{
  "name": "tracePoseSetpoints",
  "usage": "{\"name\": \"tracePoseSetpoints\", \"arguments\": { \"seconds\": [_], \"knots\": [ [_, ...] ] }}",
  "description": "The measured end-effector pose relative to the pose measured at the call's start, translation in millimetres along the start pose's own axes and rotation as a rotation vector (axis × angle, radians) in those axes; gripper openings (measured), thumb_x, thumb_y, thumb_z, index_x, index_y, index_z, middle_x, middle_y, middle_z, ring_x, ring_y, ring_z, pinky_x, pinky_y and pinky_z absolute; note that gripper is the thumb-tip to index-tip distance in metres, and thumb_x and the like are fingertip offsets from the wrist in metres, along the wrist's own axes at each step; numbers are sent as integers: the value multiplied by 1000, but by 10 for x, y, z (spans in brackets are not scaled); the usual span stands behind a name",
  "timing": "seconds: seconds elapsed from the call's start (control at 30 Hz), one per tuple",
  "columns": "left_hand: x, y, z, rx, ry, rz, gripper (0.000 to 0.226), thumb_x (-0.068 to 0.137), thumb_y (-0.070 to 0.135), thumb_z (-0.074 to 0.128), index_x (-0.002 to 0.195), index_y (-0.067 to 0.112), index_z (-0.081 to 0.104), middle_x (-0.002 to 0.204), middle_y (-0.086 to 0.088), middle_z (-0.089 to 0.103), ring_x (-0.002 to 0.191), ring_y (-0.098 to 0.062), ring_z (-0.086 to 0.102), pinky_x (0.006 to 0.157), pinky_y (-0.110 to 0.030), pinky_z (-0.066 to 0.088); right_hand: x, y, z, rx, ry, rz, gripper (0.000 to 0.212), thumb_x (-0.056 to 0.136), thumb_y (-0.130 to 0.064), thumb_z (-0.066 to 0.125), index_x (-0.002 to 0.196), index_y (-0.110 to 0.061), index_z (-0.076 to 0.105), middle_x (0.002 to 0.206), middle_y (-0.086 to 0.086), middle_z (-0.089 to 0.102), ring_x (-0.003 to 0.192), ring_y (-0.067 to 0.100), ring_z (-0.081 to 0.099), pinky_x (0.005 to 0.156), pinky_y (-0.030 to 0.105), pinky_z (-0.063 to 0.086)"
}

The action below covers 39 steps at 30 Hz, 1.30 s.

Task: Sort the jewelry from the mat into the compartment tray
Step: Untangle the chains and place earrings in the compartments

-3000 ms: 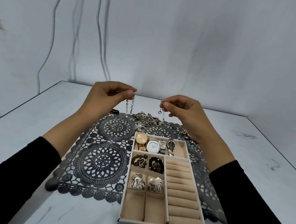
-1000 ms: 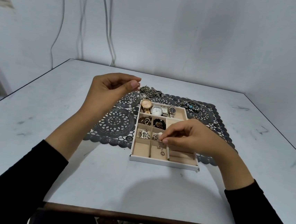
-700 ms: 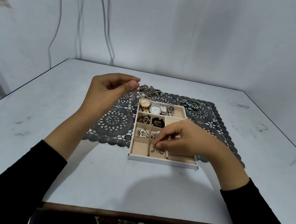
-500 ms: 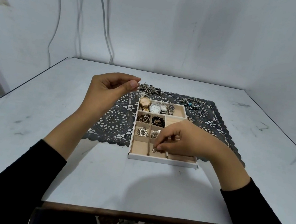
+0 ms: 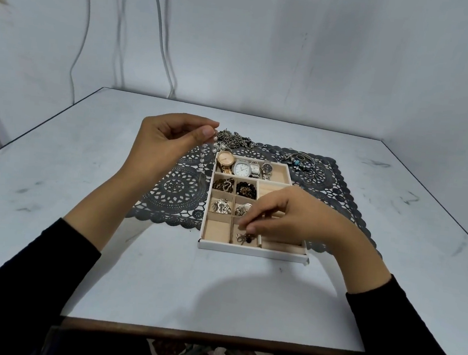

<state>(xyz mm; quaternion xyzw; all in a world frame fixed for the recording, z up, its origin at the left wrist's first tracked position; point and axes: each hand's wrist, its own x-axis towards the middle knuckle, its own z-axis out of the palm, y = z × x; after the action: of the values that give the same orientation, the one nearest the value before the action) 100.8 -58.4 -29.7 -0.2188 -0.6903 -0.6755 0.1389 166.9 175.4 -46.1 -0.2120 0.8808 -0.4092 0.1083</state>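
Black lace mat [image 5: 177, 189] is lying on the counter [image 5: 56, 166] under the tray's [image 5: 251, 250] far half. Left of the tray, the left hand [image 5: 170, 142] is pinching a beaded chain [image 5: 204, 157] that is dangling above the mat. Over the tray's front middle compartment, the right hand [image 5: 289, 217] is pinching a small charm [image 5: 244, 238] that is resting in that compartment.
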Motion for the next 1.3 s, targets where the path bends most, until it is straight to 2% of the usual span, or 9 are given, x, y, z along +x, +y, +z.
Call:
{"name": "tracePoseSetpoints", "arguments": {
  "seconds": [0.13,0.23,0.33,0.43,0.57,0.73,0.9,1.17,1.3],
  "knots": [
    [-1,-1,8,-10,-11,2,12,84,11,71,95,16,74,83,9,77,85,-10,73,82,-19,54,-66,78,-101,233,158,-35,23,83,-11,71,106,-9,72,99,3,74,98,19,68,88,28,54],
    [-11,8,17,-18,-15,2,13,84,10,71,95,15,74,83,9,77,85,-10,73,82,-20,54,-95,196,-191,342,384,1,23,87,-10,66,109,-11,70,103,2,73,100,18,68,83,26,55],
    [-25,25,24,-20,-16,11,13,83,12,72,95,16,74,84,9,77,86,-10,73,83,-20,54,-128,382,-280,214,630,54,22,89,-16,65,109,-22,70,101,-8,73,97,7,67,81,20,52],
    [-40,46,38,-25,-20,20,13,84,10,71,95,15,74,83,10,76,85,-9,73,82,-18,53,-178,600,-313,81,733,130,26,90,-21,65,116,-25,67,106,-11,70,99,5,64,88,17,49],
    [-63,74,61,-31,-29,24,13,85,6,70,96,13,73,81,12,76,82,-3,71,79,-14,52,-260,834,-338,-236,696,215,36,91,-27,63,126,-26,60,116,-12,60,108,2,52,89,13,36],
    [-93,106,92,-34,-30,24,16,84,6,70,98,13,73,81,12,76,81,-3,71,77,-12,51,-305,978,-331,-346,658,244,37,93,-28,58,130,-19,57,131,-1,59,116,9,52,94,16,32],
    [-140,99,154,-27,-60,-3,15,85,6,70,97,15,73,79,12,76,79,-2,71,73,-12,52,-293,1036,-315,-408,578,276,37,95,-29,56,130,-20,57,135,-2,56,125,13,50,98,17,31],
    [-202,67,163,-41,-104,-33,18,78,18,72,96,14,75,90,3,77,89,-13,73,85,-24,56,-288,1043,-290,-461,557,277,36,95,-29,54,130,-19,57,140,1,52,129,17,48,107,29,34],
    [-271,53,187,-34,-143,-26,20,77,15,71,97,13,74,87,5,77,85,-10,73,79,-17,54,-285,1053,-288,-463,558,276,36,95,-30,53,130,-19,57,139,0,53,129,16,48,106,28,34]
  ]
}}
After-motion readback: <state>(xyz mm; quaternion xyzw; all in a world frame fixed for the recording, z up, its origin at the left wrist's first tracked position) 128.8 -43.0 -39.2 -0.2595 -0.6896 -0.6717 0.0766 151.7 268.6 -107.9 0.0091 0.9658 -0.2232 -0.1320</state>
